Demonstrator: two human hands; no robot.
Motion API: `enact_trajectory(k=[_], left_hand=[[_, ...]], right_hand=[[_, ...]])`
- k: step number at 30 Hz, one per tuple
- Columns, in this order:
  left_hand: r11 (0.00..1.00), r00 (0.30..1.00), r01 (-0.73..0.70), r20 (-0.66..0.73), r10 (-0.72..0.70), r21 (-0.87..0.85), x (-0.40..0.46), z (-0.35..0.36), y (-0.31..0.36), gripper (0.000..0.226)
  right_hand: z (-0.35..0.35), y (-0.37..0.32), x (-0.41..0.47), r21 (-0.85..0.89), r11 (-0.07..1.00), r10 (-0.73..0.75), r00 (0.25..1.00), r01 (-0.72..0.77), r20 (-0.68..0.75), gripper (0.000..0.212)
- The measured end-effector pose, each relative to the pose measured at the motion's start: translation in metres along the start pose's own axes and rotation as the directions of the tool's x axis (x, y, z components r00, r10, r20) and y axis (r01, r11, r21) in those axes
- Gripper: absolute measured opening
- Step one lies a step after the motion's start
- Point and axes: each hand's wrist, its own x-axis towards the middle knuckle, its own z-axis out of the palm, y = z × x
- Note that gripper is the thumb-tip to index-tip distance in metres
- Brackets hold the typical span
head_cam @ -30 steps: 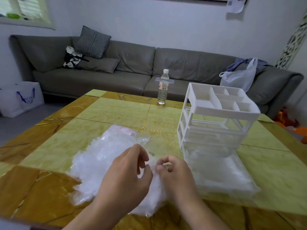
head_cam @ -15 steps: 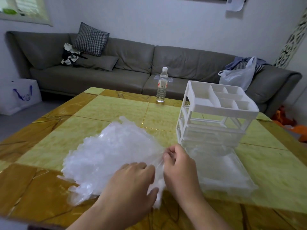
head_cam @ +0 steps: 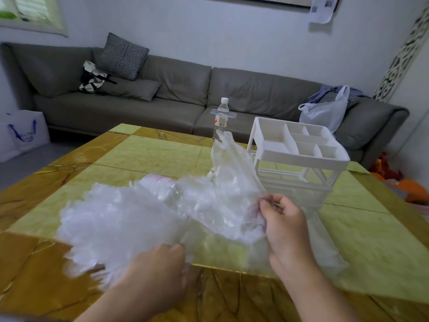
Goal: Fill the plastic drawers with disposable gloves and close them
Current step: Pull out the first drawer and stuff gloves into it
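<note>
Since a moment ago, right hand has lifted a pinched glove toward the drawer unit — left hand, fingers curled, pins the pile; peel slowly.

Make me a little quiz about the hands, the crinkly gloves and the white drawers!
1. True or false: the right hand pinches a clear glove lifted above the table.
2. Where does the water bottle stand? A) on the sofa B) at the table's far edge C) inside the drawer unit
3. Fill in: the left hand rests at the near edge of the ___ of gloves.

Key: 1 true; 2 B; 3 pile.
</note>
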Motion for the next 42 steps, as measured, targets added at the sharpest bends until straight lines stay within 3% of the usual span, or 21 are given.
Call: enact_trajectory(k=[2,3,4,6,8,9,11,13,15,19,21,22,26,31,34,35,38,42], left_hand=[[0.992,0.998,0.052,0.024,-0.049,-0.112,0.003,-0.006,-0.003,0.036],[0.955,0.998,0.047,0.047,-0.034,-0.291,0.004,-0.008,-0.004,0.037],[0.850,0.996,0.034,0.091,0.017,-0.525,0.004,-0.013,-0.001,0.041],[0.423,0.962,0.093,0.191,0.195,-0.901,-0.003,-0.026,0.015,0.062],[-0.020,0.966,0.147,0.139,0.219,-0.989,-0.001,-0.027,0.028,0.075],[-0.161,0.980,0.130,0.102,0.170,-0.978,-0.001,-0.027,0.034,0.069],[-0.274,0.997,0.079,0.071,0.041,-0.958,0.000,-0.029,0.042,0.043],[-0.238,0.990,0.038,0.069,-0.121,-0.970,0.003,-0.029,0.041,0.029],[-0.167,0.976,-0.005,0.032,-0.214,-0.986,0.006,-0.028,0.035,0.019],[-0.027,0.984,-0.044,-0.039,-0.173,-0.999,0.006,-0.026,0.029,0.018],[0.006,0.994,-0.039,-0.039,-0.099,-0.999,0.005,-0.026,0.032,0.017],[0.007,0.997,-0.032,-0.032,-0.067,-0.999,0.004,-0.026,0.033,0.017],[-0.075,0.998,-0.011,-0.006,-0.059,-0.997,0.004,-0.028,0.033,0.016],[-0.114,0.975,0.032,0.056,-0.215,-0.993,0.011,-0.026,0.028,0.035],[-0.208,0.987,0.044,0.074,-0.140,-0.977,0.013,-0.026,0.028,0.032],[-0.198,0.994,0.043,0.061,-0.090,-0.979,0.011,-0.026,0.030,0.033],[-0.019,0.998,-0.019,-0.017,-0.068,-1.000,0.004,-0.028,0.037,0.023],[-0.023,0.987,-0.073,-0.069,-0.146,-0.997,0.004,-0.023,0.031,0.014]], right_hand=[[-0.006,-0.001,0.003,0.066,0.997,0.049,0.998,-0.050,0.029,0.014],[-0.007,-0.002,0.003,0.093,0.993,0.070,0.996,-0.074,0.046,0.014],[-0.008,-0.002,0.003,0.116,0.989,0.085,0.995,-0.091,0.060,0.014],[-0.005,-0.002,-0.001,0.139,0.983,0.108,0.991,-0.118,0.077,0.016],[-0.004,-0.004,-0.009,0.100,0.990,0.087,0.991,-0.098,0.103,0.020],[-0.004,-0.005,-0.013,0.042,0.997,0.054,0.991,-0.060,0.122,0.020],[-0.005,-0.007,-0.020,-0.066,0.998,-0.011,0.985,0.023,0.171,0.015],[-0.006,-0.009,-0.023,-0.115,0.991,-0.039,0.974,0.067,0.224,0.010],[-0.009,-0.010,-0.023,-0.168,0.984,-0.003,0.959,0.053,0.282,0.023],[-0.015,-0.011,-0.021,-0.109,0.956,0.291,0.845,-0.271,0.448,0.072],[-0.014,-0.011,-0.022,-0.051,0.913,0.376,0.786,-0.405,0.490,0.072],[-0.013,-0.009,-0.022,-0.013,0.906,0.377,0.792,-0.423,0.481,0.065],[-0.010,-0.010,-0.023,0.057,0.947,0.289,0.913,-0.317,0.288,0.027],[-0.014,-0.020,-0.026,-0.023,0.995,0.100,0.968,-0.097,0.231,0.030],[-0.015,-0.021,-0.028,-0.037,0.999,0.023,0.975,-0.015,0.221,0.028],[-0.014,-0.022,-0.029,-0.041,0.999,0.006,0.976,0.003,0.220,0.028],[-0.013,-0.022,-0.030,-0.088,0.994,-0.040,0.970,0.062,0.238,0.035],[-0.011,-0.018,-0.028,-0.021,1.000,-0.002,0.974,0.007,0.228,0.056]])
